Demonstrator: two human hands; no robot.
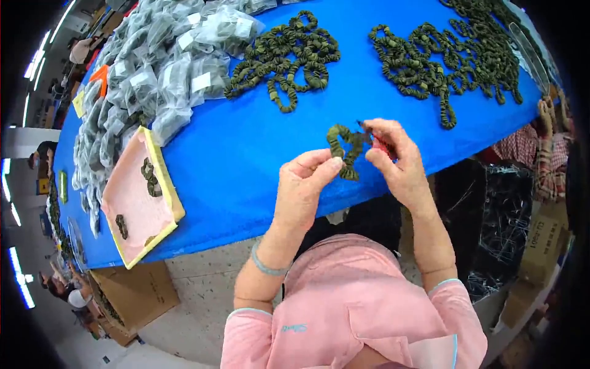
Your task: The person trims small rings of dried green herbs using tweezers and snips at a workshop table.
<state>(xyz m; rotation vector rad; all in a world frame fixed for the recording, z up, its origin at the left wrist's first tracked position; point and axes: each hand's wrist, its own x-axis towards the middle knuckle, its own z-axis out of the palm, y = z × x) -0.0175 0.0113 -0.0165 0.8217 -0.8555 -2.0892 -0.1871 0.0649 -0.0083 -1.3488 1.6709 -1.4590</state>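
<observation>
A dark green scrunchie (345,150) hangs stretched into a loop over the near part of the blue table. My left hand (305,178) pinches its left side between thumb and fingertips. My right hand (398,161) is closed around a small red-handled tool (383,147) that looks like thread snips, mostly hidden in the palm. Its dark tip is right at the scrunchie's upper right edge. Beyond my hands lies a pile of green scrunchies (289,52), and a larger pile of scrunchies (424,58) spreads to the right.
Many clear bags (175,77) of packed goods heap up at the left. A shallow pink-lined tray (138,203) with yellow edges holds a few scrunchies near the table's front edge. Below stand a cardboard box (138,292) and a dark plastic-lined container (501,227). People (64,292) work far left.
</observation>
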